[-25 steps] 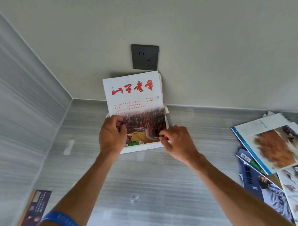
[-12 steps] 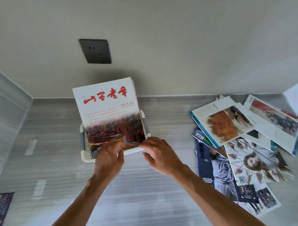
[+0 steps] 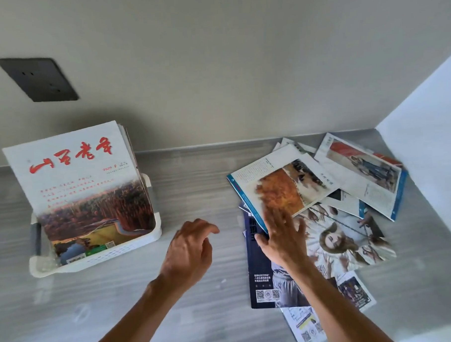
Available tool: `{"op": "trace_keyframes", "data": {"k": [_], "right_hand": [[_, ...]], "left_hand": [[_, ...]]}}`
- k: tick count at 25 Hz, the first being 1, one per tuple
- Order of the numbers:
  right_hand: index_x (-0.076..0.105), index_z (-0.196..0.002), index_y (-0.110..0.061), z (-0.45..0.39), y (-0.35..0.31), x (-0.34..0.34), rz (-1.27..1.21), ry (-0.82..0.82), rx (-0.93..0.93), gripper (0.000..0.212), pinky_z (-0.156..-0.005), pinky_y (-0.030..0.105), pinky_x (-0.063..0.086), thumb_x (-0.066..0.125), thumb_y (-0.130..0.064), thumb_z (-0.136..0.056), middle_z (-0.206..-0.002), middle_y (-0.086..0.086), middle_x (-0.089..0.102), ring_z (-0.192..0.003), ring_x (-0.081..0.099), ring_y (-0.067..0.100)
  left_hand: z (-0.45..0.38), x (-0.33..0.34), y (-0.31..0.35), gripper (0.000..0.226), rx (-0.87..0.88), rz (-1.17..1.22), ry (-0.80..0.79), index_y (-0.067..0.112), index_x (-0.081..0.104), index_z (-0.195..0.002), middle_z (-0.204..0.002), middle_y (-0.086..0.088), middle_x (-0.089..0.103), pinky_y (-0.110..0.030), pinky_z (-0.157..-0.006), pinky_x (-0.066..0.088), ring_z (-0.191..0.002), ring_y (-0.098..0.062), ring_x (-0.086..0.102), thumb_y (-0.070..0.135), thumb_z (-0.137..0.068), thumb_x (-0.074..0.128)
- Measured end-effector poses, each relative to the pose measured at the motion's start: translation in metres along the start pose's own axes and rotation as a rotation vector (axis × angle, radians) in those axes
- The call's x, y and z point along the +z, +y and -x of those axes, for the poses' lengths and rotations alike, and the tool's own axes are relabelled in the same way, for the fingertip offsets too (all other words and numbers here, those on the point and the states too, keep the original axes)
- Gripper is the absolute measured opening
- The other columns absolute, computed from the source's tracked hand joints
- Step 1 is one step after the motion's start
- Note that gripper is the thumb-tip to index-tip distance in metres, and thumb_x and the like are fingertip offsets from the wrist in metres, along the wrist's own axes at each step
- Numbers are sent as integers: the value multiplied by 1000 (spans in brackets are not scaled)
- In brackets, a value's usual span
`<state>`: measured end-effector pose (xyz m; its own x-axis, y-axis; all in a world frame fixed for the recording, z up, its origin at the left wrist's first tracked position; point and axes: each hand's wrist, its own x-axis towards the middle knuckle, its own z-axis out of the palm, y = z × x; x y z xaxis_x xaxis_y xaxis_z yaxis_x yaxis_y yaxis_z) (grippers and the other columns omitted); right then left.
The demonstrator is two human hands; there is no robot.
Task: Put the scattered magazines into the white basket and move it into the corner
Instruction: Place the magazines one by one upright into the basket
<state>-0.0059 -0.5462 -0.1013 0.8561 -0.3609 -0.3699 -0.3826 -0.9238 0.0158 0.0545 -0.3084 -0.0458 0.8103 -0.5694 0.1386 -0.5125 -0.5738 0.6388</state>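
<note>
The white basket (image 3: 134, 246) stands on the grey floor at the left, near the wall. A white magazine with red characters (image 3: 74, 174) leans upright in it, with others behind. Several scattered magazines lie in a heap at the right, among them one with an orange picture (image 3: 284, 186), a dark blue one (image 3: 261, 275) and one showing a blonde woman (image 3: 343, 240). My right hand (image 3: 284, 236) hovers spread over the near edge of the heap, above the blue magazine. My left hand (image 3: 190, 250) hangs empty between basket and heap, fingers loosely curled.
A dark wall socket (image 3: 38, 79) is on the beige wall above the basket. A white wall (image 3: 424, 126) closes the right side, forming a corner behind the heap. Grey floor (image 3: 199, 190) lies between basket and heap.
Both hands have let go of the red-lettered magazine, which stays in the basket, and moved right toward the heap. The view has swung right.
</note>
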Motion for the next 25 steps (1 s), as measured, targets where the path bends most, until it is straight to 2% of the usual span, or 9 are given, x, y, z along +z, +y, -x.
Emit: {"op": "trace_keyframes", "data": {"k": [4, 7, 9, 11, 15, 17, 20, 23, 25], "right_hand": [[67, -113, -21, 66, -24, 18, -423, 160, -385, 30, -87, 43, 54, 58, -25, -85, -130, -4, 64, -112, 62, 28], [65, -107, -13, 79, -22, 21, -820, 252, 79, 21, -78, 33, 54, 60, -8, -87, -111, 4, 70, -88, 64, 20], [59, -108, -12, 72, -20, 15, -1015, 91, 427, 21, -77, 39, 56, 53, -5, -89, -103, 7, 69, -85, 66, 21], [58, -105, -7, 65, -16, 13, -1168, -5, 526, 22, -76, 45, 56, 52, 0, -85, -91, 9, 70, -82, 67, 25], [56, -109, -11, 63, -9, 8, -1963, -157, 474, 36, -79, 43, 52, 43, 12, -84, -96, 15, 76, -90, 70, 31], [58, -114, -10, 59, -18, 2, -1909, -245, 348, 35, -74, 40, 54, 45, 8, -87, -94, 15, 77, -83, 73, 31], [57, -118, -12, 48, -37, -10, -1727, -132, 398, 34, -65, 36, 55, 62, -1, -86, -96, 6, 70, -74, 67, 24], [61, -111, -25, 39, -44, -27, -1819, -203, 161, 39, -56, 32, 51, 73, -9, -77, -90, 0, 64, -66, 59, 16], [69, -89, -23, 34, -56, -43, -1890, -226, -26, 23, -48, 24, 46, 76, -10, -72, -72, -2, 63, -55, 56, 11]], "left_hand": [[3, 28, 17, 34, 51, -112, -262, 21, 65, -117, -120, 2, 65, -36, -92, 49, -109, -23, 59, 10, -86, 55], [14, 54, 12, 65, -237, -184, -508, 28, 33, -146, -156, -2, 31, -40, -113, 32, -140, -27, 32, 47, -88, 56], [26, 73, 13, 95, -330, -268, -635, 34, 11, -151, -164, -7, 1, -49, -118, 16, -150, -31, 5, 64, -77, 62], [39, 90, 20, 110, -344, -333, -637, 33, -1, -151, -162, -16, -12, -56, -118, 6, -149, -38, -10, 67, -70, 66], [36, 90, 33, 81, -417, -367, -471, 25, 20, -148, -155, -17, 29, -47, -111, 31, -142, -35, 28, 49, -80, 57], [27, 73, 39, 42, -411, -213, -256, 24, 44, -129, -122, -12, 63, -37, -91, 50, -108, -30, 60, 35, -89, 50], [19, 24, 29, 9, -407, 339, -59, 18, 58, -93, -78, -5, 63, -30, -66, 46, -73, -28, 61, 20, -92, 49], [34, -39, -3, 25, -325, 958, -117, 9, 64, -101, -89, -8, 68, -35, -76, 52, -85, -20, 63, -4, -83, 51], [49, -74, -26, 37, -299, 952, -25, 20, 69, -107, -101, 1, 74, -28, -83, 54, -95, -13, 67, -4, -82, 56]]}}
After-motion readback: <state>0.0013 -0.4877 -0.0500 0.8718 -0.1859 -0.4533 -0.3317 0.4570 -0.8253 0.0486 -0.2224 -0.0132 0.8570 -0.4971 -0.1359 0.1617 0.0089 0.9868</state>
